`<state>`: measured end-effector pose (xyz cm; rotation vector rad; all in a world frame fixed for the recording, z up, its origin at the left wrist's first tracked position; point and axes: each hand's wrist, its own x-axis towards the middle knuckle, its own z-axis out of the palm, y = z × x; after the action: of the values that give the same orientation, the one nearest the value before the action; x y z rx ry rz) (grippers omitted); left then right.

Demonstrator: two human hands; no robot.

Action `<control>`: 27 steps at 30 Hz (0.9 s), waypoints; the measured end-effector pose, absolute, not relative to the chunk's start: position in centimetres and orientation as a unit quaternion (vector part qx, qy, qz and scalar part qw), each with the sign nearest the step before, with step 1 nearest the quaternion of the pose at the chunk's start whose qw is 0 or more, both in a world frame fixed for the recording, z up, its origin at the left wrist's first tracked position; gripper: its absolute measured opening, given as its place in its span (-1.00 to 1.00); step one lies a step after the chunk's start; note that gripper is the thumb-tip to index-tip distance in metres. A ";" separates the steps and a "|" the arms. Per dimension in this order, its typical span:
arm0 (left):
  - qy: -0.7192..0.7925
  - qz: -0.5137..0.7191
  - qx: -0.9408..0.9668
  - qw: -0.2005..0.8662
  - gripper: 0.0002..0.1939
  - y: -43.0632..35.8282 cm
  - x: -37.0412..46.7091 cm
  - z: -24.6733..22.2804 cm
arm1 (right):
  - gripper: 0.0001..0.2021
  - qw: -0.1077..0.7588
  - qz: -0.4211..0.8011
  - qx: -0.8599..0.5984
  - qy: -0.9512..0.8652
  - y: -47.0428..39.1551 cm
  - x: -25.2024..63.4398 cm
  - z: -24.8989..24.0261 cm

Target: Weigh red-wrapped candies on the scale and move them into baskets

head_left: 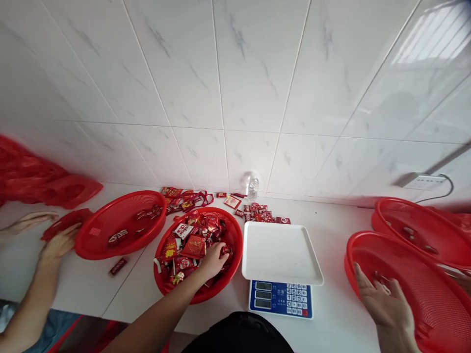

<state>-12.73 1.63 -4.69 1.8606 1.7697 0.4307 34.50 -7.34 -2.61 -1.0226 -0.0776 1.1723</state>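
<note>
My left hand [214, 261] reaches into a round red basket [159, 280] heaped with red and gold packets, its fingers curled on a small red packet [225, 251]. My right hand [384, 304] is palm up over the near rim of another red basket [434, 294] on the right, its fingers apart. Small red packets [381, 283] show just beyond its palm; whether the hand touches them I cannot tell. Between my hands stands a scale with a white pan [281, 252] and a blue keypad [281, 299].
On the left, a co-worker's hands [61, 240] are by a tilted red basket [90, 245]. A loose red packet [117, 266] lies near it. Against the tiled wall are more packets [259, 213] and a clear bottle [252, 188]. Another red basket [379, 215] stands far right.
</note>
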 end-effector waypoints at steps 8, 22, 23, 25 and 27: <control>0.638 0.017 0.744 0.200 -0.46 5.2 -12.8 -6.9 | -0.25 0.322 0.757 -0.296 -0.486 -3.9 12.5 8.3; 0.683 -0.067 0.698 0.206 -0.21 12.8 -13.5 -7.8 | -0.28 0.363 0.720 -0.491 -0.328 -8.2 13.6 0.2; 0.685 -0.065 0.695 0.209 -0.23 13.1 -13.4 -7.8 | -0.29 0.369 0.718 -0.495 -0.322 -8.2 13.5 0.0; 0.689 -0.056 0.689 0.218 -0.26 13.5 -13.2 -7.8 | -0.30 0.378 0.714 -0.496 -0.318 -8.2 13.4 0.1; 0.684 -0.033 0.689 0.239 -0.28 13.6 -13.3 -7.8 | -0.31 0.380 0.710 -0.499 -0.319 -8.2 13.2 0.4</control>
<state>-13.29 13.64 -7.78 1.8855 1.8733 -0.0899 13.19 -8.21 0.43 -1.2748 -0.8157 1.8138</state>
